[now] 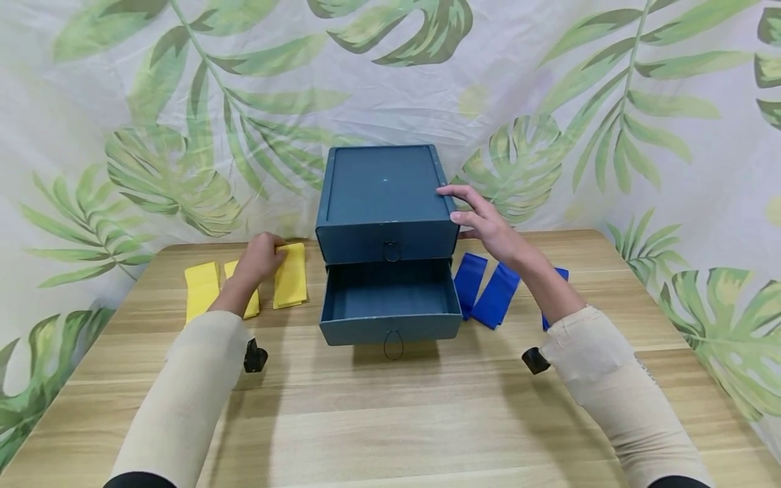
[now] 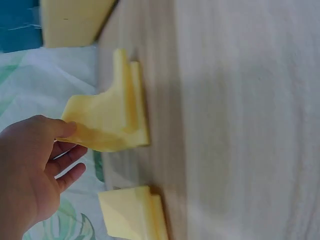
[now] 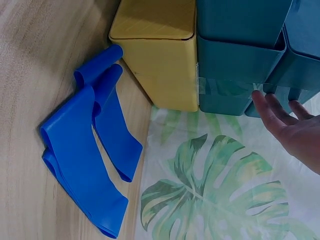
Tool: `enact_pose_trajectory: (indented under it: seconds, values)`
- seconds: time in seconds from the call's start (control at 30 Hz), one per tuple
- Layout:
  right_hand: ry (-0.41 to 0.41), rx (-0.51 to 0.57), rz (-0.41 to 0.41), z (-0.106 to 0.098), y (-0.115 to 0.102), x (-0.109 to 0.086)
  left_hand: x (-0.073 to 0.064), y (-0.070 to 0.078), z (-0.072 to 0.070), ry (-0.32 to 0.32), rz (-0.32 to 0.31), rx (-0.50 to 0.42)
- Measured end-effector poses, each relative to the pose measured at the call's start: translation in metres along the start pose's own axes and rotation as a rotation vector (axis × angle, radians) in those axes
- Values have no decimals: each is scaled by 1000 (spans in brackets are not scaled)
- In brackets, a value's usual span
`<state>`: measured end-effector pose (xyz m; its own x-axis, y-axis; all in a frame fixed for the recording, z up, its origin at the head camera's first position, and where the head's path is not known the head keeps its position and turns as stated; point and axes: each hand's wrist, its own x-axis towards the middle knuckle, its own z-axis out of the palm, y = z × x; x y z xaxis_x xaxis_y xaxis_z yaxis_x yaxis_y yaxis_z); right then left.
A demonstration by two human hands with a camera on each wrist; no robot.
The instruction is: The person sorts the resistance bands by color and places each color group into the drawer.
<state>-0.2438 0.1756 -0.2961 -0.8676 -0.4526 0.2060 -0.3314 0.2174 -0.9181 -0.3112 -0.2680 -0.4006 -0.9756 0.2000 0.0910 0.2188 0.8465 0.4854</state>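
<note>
Pinching with the left hand, between nine and ten o'clock from the pulled-out lower drawer! Gripping one end of a folded yellow strip between thumb and fingers, with the lower fingers loosely bent in the left wrist view. Placed at nine o'clock from the drawer, that strip, with the gripped end seemingly raised and curved, and with the rest on the wooden table.

Farther out along nine o'clock now: another yellow strip, partly covered by the left arm, then a third yellow strip, outermost of the row.

Across to two o'clock, and touching the teal cabinet with the right hand! Fingers outstretched there, with the index fingertip on the top edge and the thumb closer to six o'clock along the same side. Directly at twelve o'clock from the lower drawer: a closed upper drawer. Underneath the cabinet, in the right wrist view: a yellow box.

Round to three o'clock: one blue strip, meeting a second blue strip near one end, plus a third blue strip, mostly hidden behind the right arm. And at twelve, behind everything, a leaf-print cloth.
</note>
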Motion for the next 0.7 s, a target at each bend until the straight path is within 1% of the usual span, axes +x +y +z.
enact_pose_trajectory:
  seconds: [0.13,0.27,0.5,0.57,0.7]
  values:
    - [0,1,-7,0,1,0,-5,6,-10,20,-8,-33]
    - [0,6,-7,0,0,0,-13,11,-20,42,-9,-65]
    - [-6,13,-1,2,0,1,-29,23,-36,14,-6,-90]
    - [-5,15,2,1,0,1,-32,27,-38,8,5,-88]
    - [0,21,7,0,1,1,-35,32,-42,-9,49,-97]
